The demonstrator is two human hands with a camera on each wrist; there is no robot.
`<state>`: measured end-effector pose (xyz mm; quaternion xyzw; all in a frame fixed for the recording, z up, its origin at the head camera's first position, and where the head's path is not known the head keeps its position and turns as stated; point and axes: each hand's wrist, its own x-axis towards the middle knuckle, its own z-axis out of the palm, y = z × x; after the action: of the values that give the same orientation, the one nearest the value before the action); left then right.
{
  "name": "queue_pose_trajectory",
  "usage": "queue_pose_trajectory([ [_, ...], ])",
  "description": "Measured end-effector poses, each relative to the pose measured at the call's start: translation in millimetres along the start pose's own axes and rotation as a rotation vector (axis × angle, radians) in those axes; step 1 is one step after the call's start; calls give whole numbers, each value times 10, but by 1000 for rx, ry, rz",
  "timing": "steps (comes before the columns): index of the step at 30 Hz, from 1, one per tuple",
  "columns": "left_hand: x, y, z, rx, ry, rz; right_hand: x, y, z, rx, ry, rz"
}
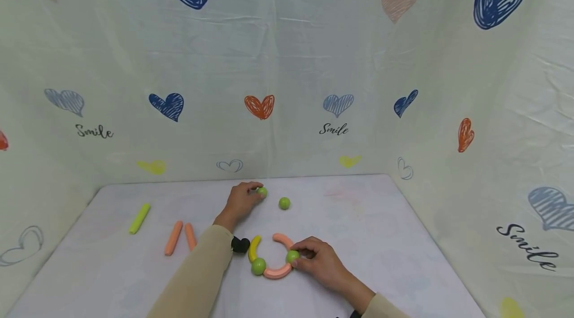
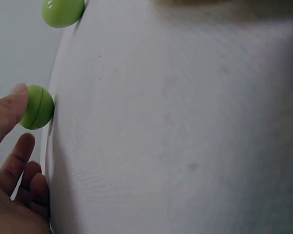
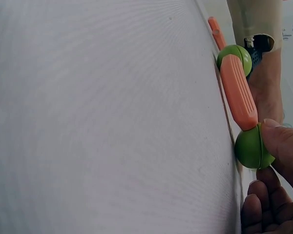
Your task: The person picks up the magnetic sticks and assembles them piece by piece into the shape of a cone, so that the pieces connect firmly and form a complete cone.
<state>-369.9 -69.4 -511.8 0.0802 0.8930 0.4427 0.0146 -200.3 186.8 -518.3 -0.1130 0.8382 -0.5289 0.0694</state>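
At the far side of the table my left hand (image 1: 242,201) pinches a green ball (image 1: 262,192); the left wrist view shows the thumb against that ball (image 2: 39,108). A second green ball (image 1: 284,203) lies just to its right. My right hand (image 1: 324,263) holds another green ball (image 1: 292,256) between thumb and fingers. That ball joins a ring-like chain: a curved pink piece (image 1: 281,238) above it, a curved pink piece (image 1: 277,273) below. From there a green ball (image 1: 258,266) and a curved yellow piece (image 1: 253,248) follow, with a gap at the top.
Two straight orange sticks (image 1: 173,238) lie left of the left forearm, one partly covered by the sleeve (image 1: 197,270). Farther left is a yellow-green stick (image 1: 140,218). Behind the white table (image 1: 367,223) hangs a curtain (image 1: 291,59) printed with hearts.
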Motion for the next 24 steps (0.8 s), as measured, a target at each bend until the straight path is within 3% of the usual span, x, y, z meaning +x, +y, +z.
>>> queue_pose_trajectory([
  [15,-88,-46,-39,22,8,17,-3,-26,50,-3,-11,-8],
  [24,-230,66,-111,-16,14,34,-14,5,10,-67,16,-21],
])
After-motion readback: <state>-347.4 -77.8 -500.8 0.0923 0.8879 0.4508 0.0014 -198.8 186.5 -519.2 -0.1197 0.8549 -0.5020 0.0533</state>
